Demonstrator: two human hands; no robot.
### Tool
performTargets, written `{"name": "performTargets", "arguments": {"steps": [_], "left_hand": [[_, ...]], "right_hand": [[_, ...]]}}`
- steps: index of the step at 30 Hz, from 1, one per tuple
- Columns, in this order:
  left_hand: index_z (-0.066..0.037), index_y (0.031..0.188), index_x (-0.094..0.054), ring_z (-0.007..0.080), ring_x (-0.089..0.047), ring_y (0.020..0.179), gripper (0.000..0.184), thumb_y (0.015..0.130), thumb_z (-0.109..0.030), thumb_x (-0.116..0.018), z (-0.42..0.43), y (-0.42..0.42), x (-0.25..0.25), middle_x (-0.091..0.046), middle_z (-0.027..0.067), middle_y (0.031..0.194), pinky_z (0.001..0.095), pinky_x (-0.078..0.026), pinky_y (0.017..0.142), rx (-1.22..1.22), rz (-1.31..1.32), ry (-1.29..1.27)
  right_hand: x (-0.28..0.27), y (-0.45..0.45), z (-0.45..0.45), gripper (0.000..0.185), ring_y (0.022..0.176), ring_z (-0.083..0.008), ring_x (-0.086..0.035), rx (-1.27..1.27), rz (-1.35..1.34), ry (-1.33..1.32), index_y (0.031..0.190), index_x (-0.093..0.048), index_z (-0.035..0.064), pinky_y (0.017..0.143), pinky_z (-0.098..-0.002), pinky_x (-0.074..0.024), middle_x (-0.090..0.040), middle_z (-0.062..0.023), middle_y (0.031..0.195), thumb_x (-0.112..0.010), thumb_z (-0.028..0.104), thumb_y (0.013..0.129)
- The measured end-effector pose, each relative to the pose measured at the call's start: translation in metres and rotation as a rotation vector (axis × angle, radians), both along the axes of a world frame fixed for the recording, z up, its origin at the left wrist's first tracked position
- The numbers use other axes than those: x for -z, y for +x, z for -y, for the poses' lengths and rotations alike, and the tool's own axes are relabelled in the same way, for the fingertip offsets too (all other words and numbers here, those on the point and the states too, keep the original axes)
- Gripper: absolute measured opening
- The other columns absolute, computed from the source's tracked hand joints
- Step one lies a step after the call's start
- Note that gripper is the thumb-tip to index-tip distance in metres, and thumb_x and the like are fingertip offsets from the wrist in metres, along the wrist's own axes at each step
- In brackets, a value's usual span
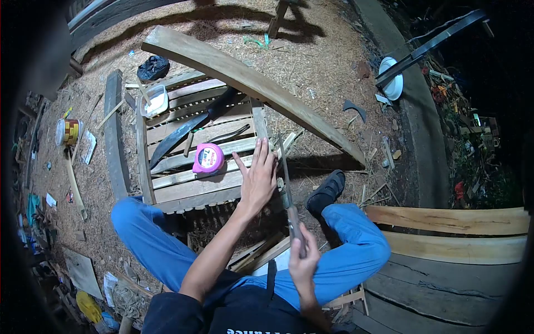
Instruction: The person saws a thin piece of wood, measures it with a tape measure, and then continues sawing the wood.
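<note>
My left hand (259, 181) lies on the right end of a slatted wooden table (194, 201), its fingers spread over a slat. My right hand (303, 256) is wrapped round the handle of a saw (286, 183), whose narrow blade points away from me beside the table's right edge, just right of my left fingers. A pink tape measure (209, 158) rests on the slats left of my left hand. Behind it lie a large dark-bladed knife (179, 135) and a small tool with a green part (188, 143). A white plastic tub (155, 101) stands at the table's far left corner.
A long curved board (250, 83) slants across the far side of the table. Planks (450, 220) lie at the right. My sandalled foot (328, 192) is right of the table. A yellow-brown bucket (68, 132) and wood scraps lie on the ground at the left.
</note>
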State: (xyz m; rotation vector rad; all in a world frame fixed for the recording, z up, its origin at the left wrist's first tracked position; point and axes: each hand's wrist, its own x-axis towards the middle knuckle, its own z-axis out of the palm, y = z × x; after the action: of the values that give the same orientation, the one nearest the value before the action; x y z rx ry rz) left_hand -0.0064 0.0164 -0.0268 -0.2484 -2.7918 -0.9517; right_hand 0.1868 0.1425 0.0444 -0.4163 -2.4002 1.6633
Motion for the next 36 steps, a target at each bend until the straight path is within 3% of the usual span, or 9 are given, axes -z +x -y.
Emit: {"name": "performTargets", "arguments": {"steps": [2,4,6,7,8,10,12,21,36], "left_hand": [[-0.003,0.145,-0.051,0.0286,-0.025,0.159,0.040,0.107,-0.016,-0.052,0.000,-0.002,0.000,-0.030,0.0148,0.170,0.0758,0.003,0.120,-0.017,0.020,0.022],[-0.003,0.146,-0.049,0.0290,-0.026,0.159,0.041,0.107,-0.016,-0.051,0.002,-0.008,0.004,-0.030,0.0153,0.170,0.0758,0.002,0.120,-0.036,0.024,0.098],[-0.002,0.146,-0.049,0.0300,-0.028,0.158,0.041,0.107,-0.016,-0.050,0.004,-0.005,0.001,-0.033,0.0164,0.169,0.0747,0.002,0.121,-0.024,0.058,0.081],[-0.003,0.143,-0.051,0.0292,-0.027,0.158,0.040,0.106,-0.017,-0.051,0.004,-0.002,0.004,-0.033,0.0162,0.168,0.0749,0.000,0.121,-0.018,0.028,0.055],[-0.003,0.141,-0.054,0.0285,-0.026,0.159,0.039,0.105,-0.018,-0.053,0.005,-0.004,0.006,-0.033,0.0160,0.168,0.0750,-0.002,0.122,-0.018,-0.015,0.026],[-0.004,0.143,-0.054,0.0277,-0.025,0.159,0.042,0.105,-0.020,-0.054,0.008,-0.002,0.010,-0.034,0.0151,0.168,0.0736,-0.002,0.123,0.024,-0.038,0.039],[-0.005,0.141,-0.056,0.0274,-0.025,0.159,0.041,0.105,-0.022,-0.055,0.006,-0.001,0.010,-0.036,0.0156,0.166,0.0712,-0.005,0.124,0.019,-0.074,0.005],[-0.003,0.126,-0.063,0.0280,-0.027,0.158,0.028,0.103,-0.017,-0.058,0.007,-0.002,0.002,-0.038,0.0173,0.165,0.0687,-0.008,0.125,0.015,-0.004,0.176],[-0.004,0.130,-0.062,0.0281,-0.026,0.159,0.030,0.103,-0.018,-0.058,0.003,0.000,-0.001,-0.037,0.0137,0.167,0.0683,-0.006,0.125,-0.032,0.014,0.173]], "right_hand": [[-0.003,0.027,-0.029,0.039,0.114,-0.0257,-0.070,0.064,0.071,-0.175,0.136,-0.061,-0.0092,0.096,-0.0382,-0.0566,-0.069,-0.0226,0.132,-0.061,0.010,0.101],[-0.014,0.032,-0.035,0.043,0.103,-0.0227,-0.072,0.102,-0.046,-0.045,0.135,-0.061,-0.0101,0.088,-0.0349,-0.0580,-0.073,-0.0207,0.120,-0.063,0.014,0.100],[-0.023,0.010,-0.024,0.042,0.055,-0.0019,-0.045,0.106,-0.173,-0.082,0.143,-0.055,-0.0048,0.047,-0.0205,-0.0343,-0.069,-0.0093,0.101,-0.058,0.011,0.105],[-0.027,-0.010,-0.017,0.041,0.054,-0.0022,-0.043,0.079,-0.162,-0.120,0.144,-0.055,-0.0021,0.047,-0.0203,-0.0327,-0.067,-0.0069,0.103,-0.057,0.012,0.106],[-0.002,-0.029,-0.019,0.042,0.054,-0.0026,-0.043,0.090,-0.175,-0.072,0.145,-0.056,-0.0004,0.047,-0.0203,-0.0341,-0.066,-0.0046,0.101,-0.060,0.015,0.105],[0.019,-0.063,-0.012,0.040,0.111,-0.0264,-0.070,0.028,-0.115,-0.046,0.135,-0.063,-0.0083,0.096,-0.0355,-0.0554,-0.070,-0.0202,0.129,-0.062,0.013,0.101],[0.033,-0.084,-0.007,0.038,0.119,-0.0295,-0.069,0.002,-0.081,-0.106,0.132,-0.065,-0.0075,0.103,-0.0386,-0.0524,-0.070,-0.0218,0.131,-0.062,0.014,0.100],[0.036,-0.087,0.000,0.038,0.119,-0.0302,-0.069,-0.011,-0.206,0.032,0.132,-0.065,-0.0071,0.100,-0.0410,-0.0543,-0.070,-0.0236,0.130,-0.062,0.014,0.101],[0.008,-0.093,0.012,0.038,0.112,-0.0305,-0.073,-0.043,-0.137,0.170,0.133,-0.063,-0.0067,0.095,-0.0397,-0.0568,-0.072,-0.0251,0.126,-0.063,0.012,0.100]]}}
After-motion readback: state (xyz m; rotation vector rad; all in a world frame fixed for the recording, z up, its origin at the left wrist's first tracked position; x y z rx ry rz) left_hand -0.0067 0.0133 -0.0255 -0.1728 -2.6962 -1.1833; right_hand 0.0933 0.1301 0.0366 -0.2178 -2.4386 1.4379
